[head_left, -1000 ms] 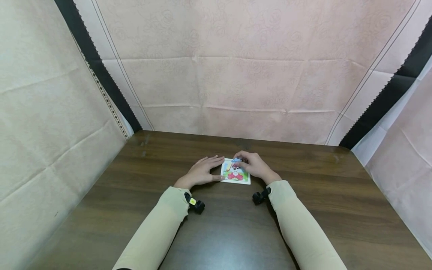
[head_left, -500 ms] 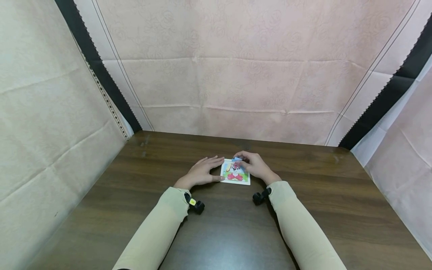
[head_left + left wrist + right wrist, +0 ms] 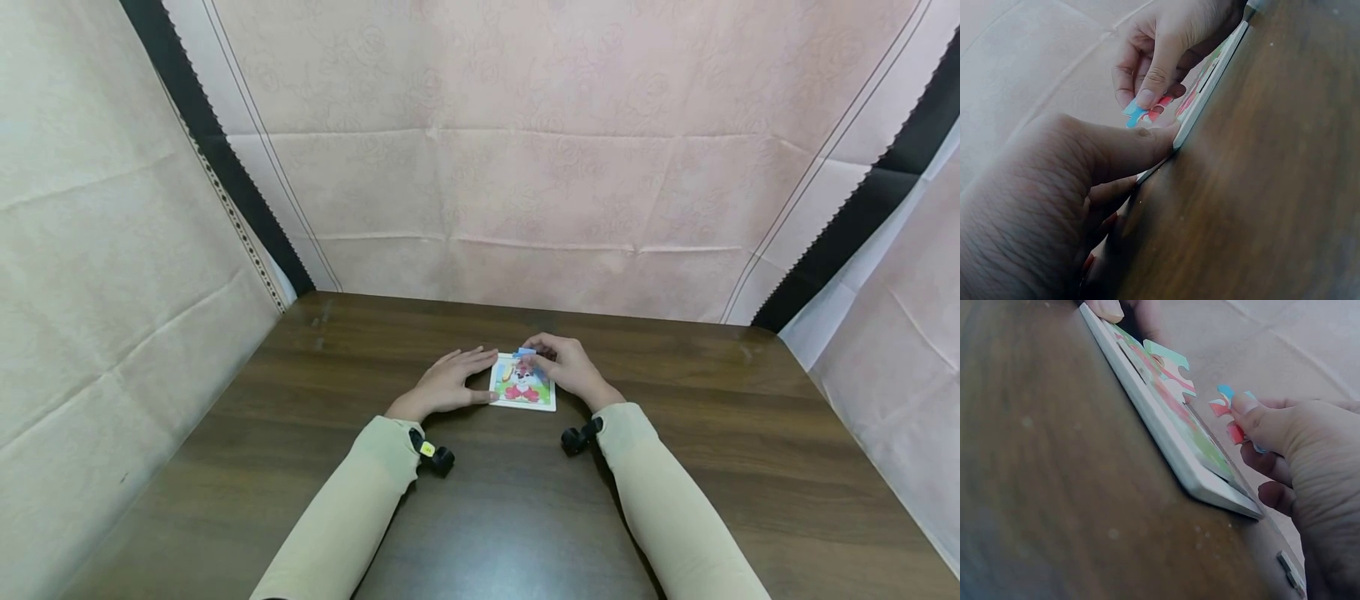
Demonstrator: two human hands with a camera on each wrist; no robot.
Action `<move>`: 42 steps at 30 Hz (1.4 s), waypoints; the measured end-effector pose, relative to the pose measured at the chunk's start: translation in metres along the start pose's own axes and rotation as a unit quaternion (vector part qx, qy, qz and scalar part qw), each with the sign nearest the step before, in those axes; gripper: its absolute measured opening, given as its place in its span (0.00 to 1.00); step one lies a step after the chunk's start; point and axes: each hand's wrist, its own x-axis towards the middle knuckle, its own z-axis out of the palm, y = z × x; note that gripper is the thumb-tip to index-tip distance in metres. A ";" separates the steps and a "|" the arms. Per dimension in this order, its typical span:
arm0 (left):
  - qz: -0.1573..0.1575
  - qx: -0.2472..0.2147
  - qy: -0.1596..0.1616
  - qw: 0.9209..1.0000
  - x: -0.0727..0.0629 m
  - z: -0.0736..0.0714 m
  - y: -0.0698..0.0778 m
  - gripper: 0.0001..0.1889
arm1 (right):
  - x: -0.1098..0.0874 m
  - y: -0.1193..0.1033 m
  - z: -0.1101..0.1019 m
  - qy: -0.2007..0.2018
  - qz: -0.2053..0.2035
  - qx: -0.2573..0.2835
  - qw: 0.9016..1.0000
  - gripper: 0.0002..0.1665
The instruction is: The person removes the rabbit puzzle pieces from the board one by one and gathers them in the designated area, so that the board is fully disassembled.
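Note:
A small white-rimmed jigsaw puzzle (image 3: 522, 403) with a cartoon animal in pink and green lies on the table. Along its left side my left hand (image 3: 446, 387) rests with long, straight fingers, its thumb (image 3: 1154, 142) pressing the near left corner. Over the far edge, my right hand (image 3: 566, 364) pinches a blue, red and white puzzle piece (image 3: 1137, 114) between thumb and fingers, raised above the board. In the right wrist view, another notched piece (image 3: 1175, 370) stands up from the board's surface, beyond the rim.
The brown wooden table (image 3: 480, 483) extends around both arms. A small thin piece (image 3: 1291, 573) lies on it close to the right hand. Pale cloth (image 3: 525, 183) hangs behind the far edge and at both sides.
My right hand has shifted slightly away from me, carrying the pinched puzzle piece past the board's far edge. The left hand and the board look almost unmoved.

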 end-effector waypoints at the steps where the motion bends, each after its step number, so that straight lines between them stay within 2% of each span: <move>1: 0.000 0.001 0.000 1.000 0.000 0.000 0.000 0.42 | 0.000 0.000 0.000 0.002 0.000 -0.003 1.000 0.07; 19: -0.005 0.008 0.007 1.000 0.008 -0.011 -0.005 0.43 | 0.014 0.002 -0.004 0.054 -0.054 -0.012 0.997 0.08; 32: -0.002 0.010 0.004 1.000 0.004 -0.004 -0.002 0.42 | 0.001 0.002 -0.007 0.066 -0.014 0.003 0.998 0.08; 42: 0.000 0.003 0.002 1.000 -0.001 0.001 0.002 0.42 | -0.019 0.018 -0.025 0.073 0.022 -0.001 0.997 0.08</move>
